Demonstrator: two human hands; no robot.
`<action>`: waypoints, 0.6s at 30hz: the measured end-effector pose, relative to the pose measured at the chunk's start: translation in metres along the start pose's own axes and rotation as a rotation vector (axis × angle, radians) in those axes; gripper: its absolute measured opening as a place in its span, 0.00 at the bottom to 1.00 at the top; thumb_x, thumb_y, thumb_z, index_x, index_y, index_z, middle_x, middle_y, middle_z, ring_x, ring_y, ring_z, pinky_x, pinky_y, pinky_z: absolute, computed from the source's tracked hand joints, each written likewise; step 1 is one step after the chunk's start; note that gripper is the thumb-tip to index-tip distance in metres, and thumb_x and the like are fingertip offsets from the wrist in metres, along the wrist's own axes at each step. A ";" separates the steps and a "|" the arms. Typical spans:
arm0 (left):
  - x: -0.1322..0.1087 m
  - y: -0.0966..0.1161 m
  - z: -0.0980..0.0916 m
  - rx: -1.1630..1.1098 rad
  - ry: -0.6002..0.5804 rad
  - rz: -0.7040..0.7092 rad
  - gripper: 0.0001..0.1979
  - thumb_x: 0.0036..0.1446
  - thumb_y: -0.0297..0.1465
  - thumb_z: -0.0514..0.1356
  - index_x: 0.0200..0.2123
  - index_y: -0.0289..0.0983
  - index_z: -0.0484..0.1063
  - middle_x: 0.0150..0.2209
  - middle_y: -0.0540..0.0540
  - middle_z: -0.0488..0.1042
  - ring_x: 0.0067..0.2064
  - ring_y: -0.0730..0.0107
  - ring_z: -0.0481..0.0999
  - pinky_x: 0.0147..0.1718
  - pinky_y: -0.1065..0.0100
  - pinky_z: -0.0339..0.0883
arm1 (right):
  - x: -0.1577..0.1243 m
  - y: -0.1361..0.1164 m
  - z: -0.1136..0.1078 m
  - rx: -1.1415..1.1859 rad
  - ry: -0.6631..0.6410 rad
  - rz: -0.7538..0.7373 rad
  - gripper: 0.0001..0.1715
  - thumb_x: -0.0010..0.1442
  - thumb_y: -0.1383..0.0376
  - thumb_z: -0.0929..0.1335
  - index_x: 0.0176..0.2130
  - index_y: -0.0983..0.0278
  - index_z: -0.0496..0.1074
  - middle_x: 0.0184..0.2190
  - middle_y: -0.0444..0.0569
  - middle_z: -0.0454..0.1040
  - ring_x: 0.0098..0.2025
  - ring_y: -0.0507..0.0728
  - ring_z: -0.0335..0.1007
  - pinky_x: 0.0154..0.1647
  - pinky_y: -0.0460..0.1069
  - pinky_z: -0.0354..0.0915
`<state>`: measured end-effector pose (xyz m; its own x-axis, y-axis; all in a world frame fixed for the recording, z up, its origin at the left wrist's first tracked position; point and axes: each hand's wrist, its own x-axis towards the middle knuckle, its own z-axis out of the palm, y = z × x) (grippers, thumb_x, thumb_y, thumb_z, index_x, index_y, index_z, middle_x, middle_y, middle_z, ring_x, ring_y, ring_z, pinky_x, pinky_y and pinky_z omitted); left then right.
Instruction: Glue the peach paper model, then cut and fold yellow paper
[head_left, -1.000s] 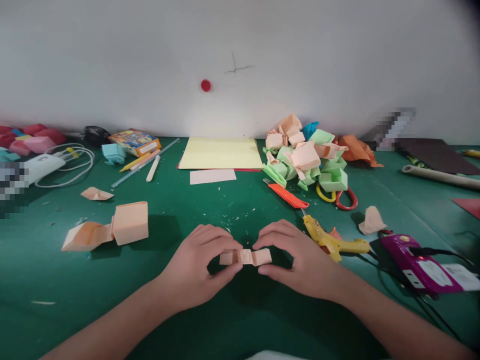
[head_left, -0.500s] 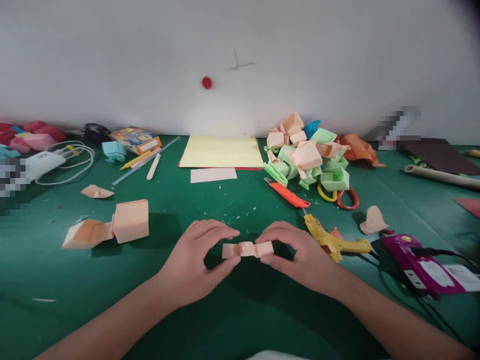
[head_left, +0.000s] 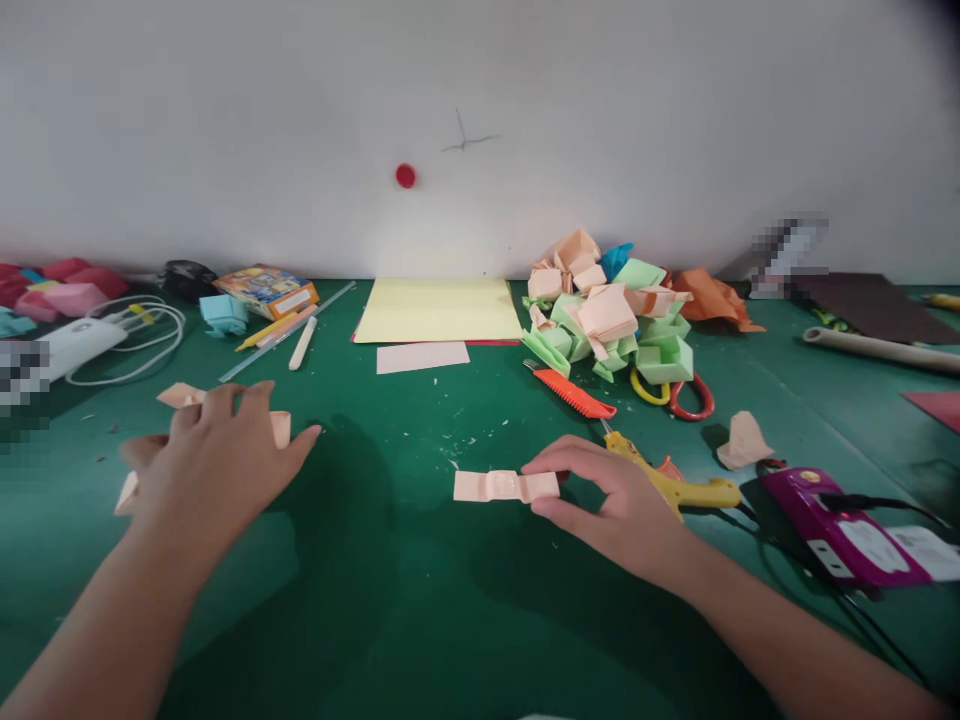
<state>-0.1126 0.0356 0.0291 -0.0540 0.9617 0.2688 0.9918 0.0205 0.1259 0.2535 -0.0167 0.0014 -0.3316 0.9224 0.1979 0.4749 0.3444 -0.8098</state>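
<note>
My right hand [head_left: 607, 500] pinches one end of a small folded peach paper strip [head_left: 501, 486] between thumb and fingers. A raised block with a shiny patch sits at the strip's middle. Over at the left, my left hand [head_left: 217, 460] hovers above or on a peach folded paper piece [head_left: 280, 428], fingers spread and thumb pointing right. Most of that piece is hidden by the hand; whether they touch I cannot tell. A smaller peach paper scrap [head_left: 180, 394] shows just past the fingers.
Behind my right hand lie a yellow glue gun [head_left: 697, 492], an orange-red cutter [head_left: 574, 393] and scissors [head_left: 691, 398]. A heap of folded papers [head_left: 607, 310] stands near the wall, beside yellow sheets [head_left: 442, 310]. A purple power strip [head_left: 832, 530] is at right.
My left hand has let go of the strip's left end and moved left, over the peach paper piece. My right hand still holds the strip, now tilted flatter toward me.
</note>
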 end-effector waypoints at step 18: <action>-0.007 0.028 0.004 -0.135 0.051 0.265 0.18 0.62 0.35 0.54 0.54 0.45 0.71 0.63 0.43 0.67 0.62 0.49 0.71 0.51 0.54 0.74 | 0.000 0.002 -0.001 -0.027 0.008 0.038 0.07 0.63 0.59 0.72 0.43 0.56 0.78 0.41 0.46 0.78 0.41 0.55 0.75 0.39 0.48 0.70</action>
<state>-0.0845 0.0305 0.0274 0.1961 0.9136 0.3561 0.9480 -0.2695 0.1696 0.2555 -0.0162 0.0000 -0.3070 0.9361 0.1718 0.5090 0.3140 -0.8015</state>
